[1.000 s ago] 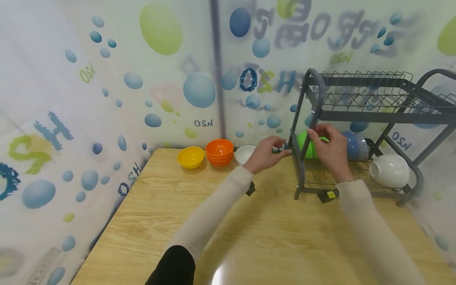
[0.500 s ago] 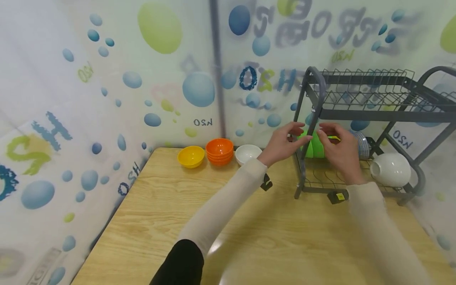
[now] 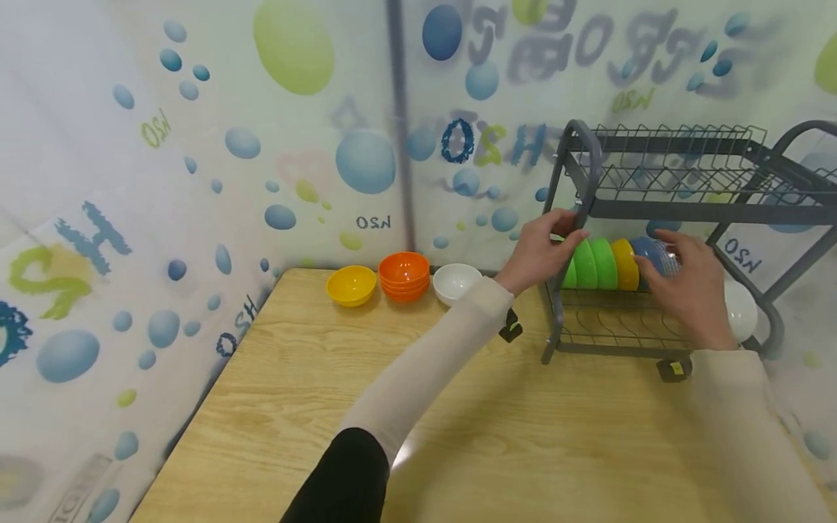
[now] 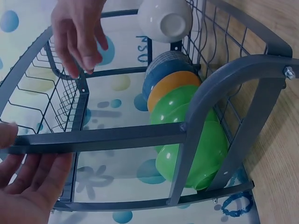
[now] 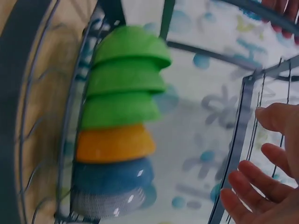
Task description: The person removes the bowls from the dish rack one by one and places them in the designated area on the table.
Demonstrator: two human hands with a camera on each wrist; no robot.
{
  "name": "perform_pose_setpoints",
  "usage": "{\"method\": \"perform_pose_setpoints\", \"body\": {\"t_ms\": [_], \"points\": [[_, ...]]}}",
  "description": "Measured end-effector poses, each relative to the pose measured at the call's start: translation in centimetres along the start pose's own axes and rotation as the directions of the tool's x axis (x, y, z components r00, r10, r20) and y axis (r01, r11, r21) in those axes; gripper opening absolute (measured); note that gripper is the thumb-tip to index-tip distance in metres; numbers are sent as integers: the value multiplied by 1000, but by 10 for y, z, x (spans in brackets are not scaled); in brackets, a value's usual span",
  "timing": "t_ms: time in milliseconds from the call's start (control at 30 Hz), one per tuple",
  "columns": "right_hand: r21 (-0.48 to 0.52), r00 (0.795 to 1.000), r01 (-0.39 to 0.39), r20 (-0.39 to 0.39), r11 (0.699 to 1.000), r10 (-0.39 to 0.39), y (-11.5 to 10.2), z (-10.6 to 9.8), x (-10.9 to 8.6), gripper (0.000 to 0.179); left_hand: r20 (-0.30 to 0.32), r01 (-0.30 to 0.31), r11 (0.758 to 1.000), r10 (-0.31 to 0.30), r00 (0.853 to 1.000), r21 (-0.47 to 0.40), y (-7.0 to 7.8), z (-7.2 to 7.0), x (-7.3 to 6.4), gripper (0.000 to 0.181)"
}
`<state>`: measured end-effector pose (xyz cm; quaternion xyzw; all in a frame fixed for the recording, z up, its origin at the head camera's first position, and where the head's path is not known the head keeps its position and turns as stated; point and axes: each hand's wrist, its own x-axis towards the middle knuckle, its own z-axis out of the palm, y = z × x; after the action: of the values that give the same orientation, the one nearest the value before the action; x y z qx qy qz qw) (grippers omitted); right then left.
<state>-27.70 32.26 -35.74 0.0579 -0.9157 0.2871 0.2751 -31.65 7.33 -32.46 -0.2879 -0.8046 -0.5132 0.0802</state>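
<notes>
Counter (image 3: 458, 436) nearest, then right hand (image 3: 693, 290), empty, loosely spread, apart from but nearer to the blue bowl (image 3: 646, 253). Left hand (image 3: 539, 250) clamped on the left frame of the rack (image 3: 686, 211), nearer to the green bowls (image 3: 604, 261). Just beyond and between both, on the lower tier: row running left to right, tipped sideways, green, yellow bowl (image 3: 625, 263), blue.

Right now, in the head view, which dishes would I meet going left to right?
Yellow bowl, orange bowl stack, white bowl, then in the grey rack: green bowls, yellow-orange bowl, blue-and-patterned dishware, another white bowl, partly hidden.
</notes>
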Motion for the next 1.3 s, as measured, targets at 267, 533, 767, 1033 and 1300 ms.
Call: {"method": "perform_pose_setpoints", "body": {"t_ms": [267, 533, 767, 1033, 1300], "points": [[-103, 986, -136, 81, 985, 145, 38, -19, -12, 74, -48, -67, 997, 69, 996, 49, -3, 1, 2, 26], [-223, 934, -303, 124, 926, 336, 60, -32, -22, 87, -45, -50, 998, 52, 998, 35, -5, 2, 2, 21], [-251, 926, -336, 87, 908, 367, 71, -33, -25, 83, -59, -50, 999, 51, 997, 22, -4, 1, 3, 19], [-247, 889, -428, 59, 869, 455, 75, -39, -24, 72, -56, -51, 998, 53, 997, 24, -4, 1, 5, 21], [-244, 825, -500, 157, 831, 543, 88, -45, -26, 75, -55, -39, 999, 40, 998, 20, -6, 2, 6, 21]]}}
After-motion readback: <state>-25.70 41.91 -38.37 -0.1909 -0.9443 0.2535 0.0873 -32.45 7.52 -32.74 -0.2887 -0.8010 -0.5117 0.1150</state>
